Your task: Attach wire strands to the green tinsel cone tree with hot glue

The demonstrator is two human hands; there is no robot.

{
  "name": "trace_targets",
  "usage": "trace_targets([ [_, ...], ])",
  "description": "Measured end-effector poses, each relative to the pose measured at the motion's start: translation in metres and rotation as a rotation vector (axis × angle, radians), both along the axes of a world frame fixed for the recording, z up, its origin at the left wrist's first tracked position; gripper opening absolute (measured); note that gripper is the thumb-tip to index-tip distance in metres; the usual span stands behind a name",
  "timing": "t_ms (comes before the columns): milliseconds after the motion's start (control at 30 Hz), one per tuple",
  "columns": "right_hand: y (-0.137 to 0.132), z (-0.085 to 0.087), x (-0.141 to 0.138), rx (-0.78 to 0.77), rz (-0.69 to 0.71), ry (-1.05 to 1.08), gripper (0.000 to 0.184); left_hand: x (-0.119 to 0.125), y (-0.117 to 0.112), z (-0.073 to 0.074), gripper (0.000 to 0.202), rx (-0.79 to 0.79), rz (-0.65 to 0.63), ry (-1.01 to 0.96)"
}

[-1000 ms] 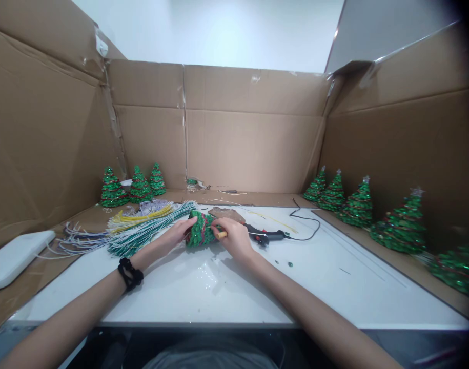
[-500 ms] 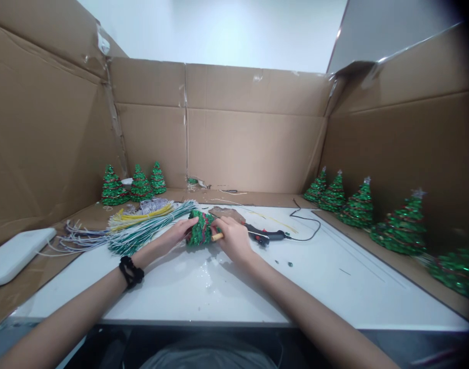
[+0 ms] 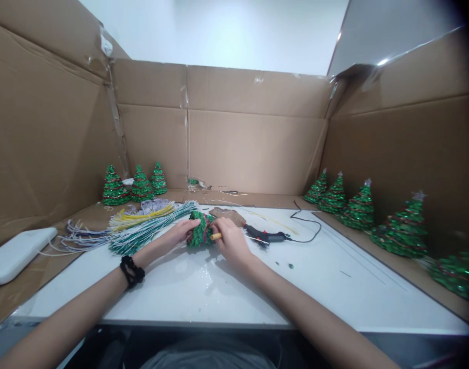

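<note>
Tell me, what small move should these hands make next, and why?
Perhaps the right hand should gently press with the tan-handled tool beside the red strand. The left hand seems to have the green tree gripped, and the tool's handle is already close to that strand, though its tip is hidden.

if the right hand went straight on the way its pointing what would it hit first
Most likely the green tree held in the left hand: it sits right at the right hand's fingertips, though depth makes actual contact hard to judge.
</note>
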State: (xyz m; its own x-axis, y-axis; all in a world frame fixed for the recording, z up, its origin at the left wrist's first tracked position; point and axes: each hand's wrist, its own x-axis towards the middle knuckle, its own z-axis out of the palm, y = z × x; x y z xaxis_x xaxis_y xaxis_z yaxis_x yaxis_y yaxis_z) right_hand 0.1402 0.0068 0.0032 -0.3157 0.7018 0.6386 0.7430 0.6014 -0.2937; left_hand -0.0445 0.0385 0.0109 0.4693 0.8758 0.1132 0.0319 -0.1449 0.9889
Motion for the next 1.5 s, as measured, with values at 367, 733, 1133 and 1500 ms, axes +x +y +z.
trace_targets([
  [367, 0.002, 0.002, 0.000, -0.082, 0.051, 0.062, 0.015, 0.000, 0.007, -0.002, 0.026, -0.114, -0.017, -0.069],
  [733, 0.002, 0.013, 0.010, -0.157, -0.135, -0.165, 0.021, 0.002, 0.003, -0.006, 0.037, 0.123, 0.074, 0.124],
  [1133, 0.008, 0.006, -0.001, 0.062, -0.044, -0.249, 0.018, -0.002, 0.006, -0.002, 0.032, 0.366, 0.093, 0.294],
  [1500, 0.007, 0.024, 0.025, 0.005, 0.011, -0.299, 0.020, -0.006, 0.005, 0.001, 0.032, 0.503, 0.055, 0.420],
])
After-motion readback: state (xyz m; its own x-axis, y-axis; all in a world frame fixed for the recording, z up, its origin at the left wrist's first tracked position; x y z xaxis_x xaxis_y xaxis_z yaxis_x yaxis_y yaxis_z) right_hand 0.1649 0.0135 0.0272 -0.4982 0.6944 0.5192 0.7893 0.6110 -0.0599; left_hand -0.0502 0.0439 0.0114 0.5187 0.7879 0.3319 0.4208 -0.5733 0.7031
